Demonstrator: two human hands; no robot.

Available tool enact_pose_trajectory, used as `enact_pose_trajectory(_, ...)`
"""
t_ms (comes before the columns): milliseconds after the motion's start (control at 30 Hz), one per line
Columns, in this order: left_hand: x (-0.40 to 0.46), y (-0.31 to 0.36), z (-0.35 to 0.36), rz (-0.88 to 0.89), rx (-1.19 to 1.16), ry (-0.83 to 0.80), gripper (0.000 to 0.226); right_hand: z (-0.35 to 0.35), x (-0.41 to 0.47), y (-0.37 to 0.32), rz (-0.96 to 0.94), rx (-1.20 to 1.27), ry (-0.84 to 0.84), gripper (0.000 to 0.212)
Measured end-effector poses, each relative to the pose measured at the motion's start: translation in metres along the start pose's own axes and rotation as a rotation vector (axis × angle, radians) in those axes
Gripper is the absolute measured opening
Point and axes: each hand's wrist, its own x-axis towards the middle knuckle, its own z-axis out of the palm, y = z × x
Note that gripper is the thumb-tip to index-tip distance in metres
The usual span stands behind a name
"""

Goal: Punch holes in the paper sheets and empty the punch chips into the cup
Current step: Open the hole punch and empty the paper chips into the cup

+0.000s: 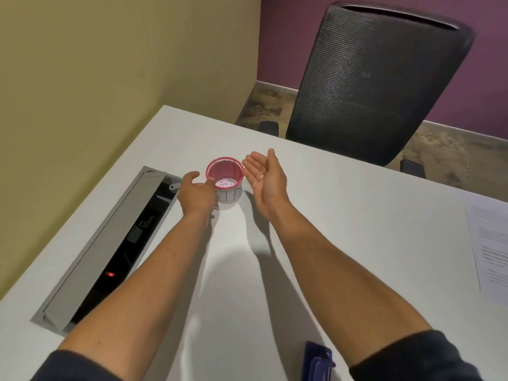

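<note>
Head view: small round cup (225, 178) with a pink inside and pale outer wall sits toward the far edge of the smooth white worktop (343, 243), paper chips (226, 182) piled in its bottom. Left hand (196, 195) touches its side, fingers loosely curled. Right hand (265, 176) hovers beside it, palm up, fingers spread, a couple of chips on it. Blue punch (317, 362) is cut off at the near edge; printed sheets (490, 243) run off the right edge.

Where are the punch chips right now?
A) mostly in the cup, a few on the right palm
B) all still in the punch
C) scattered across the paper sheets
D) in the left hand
A: white chips lie in the cup, and a few sit on the open right hand.
</note>
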Motion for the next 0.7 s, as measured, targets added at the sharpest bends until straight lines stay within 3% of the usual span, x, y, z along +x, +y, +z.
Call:
enact_pose_trajectory(233,0.007,0.002,0.005,0.017,-0.027,-0.006,0.016,0.03,0.032,0.003,-0.111,-0.64,-0.237,0.063)
enact_pose_trajectory(467,0.003,0.005,0.004,0.013,-0.045,-0.025,0.015,0.029,0.036,-0.002,-0.093,-0.637,-0.356,0.064)
enact_pose_trajectory(700,-0.001,0.004,-0.005,-0.049,-0.068,-0.02,0.029,0.026,0.028,-0.003,-0.172,-0.65,-0.316,0.057)
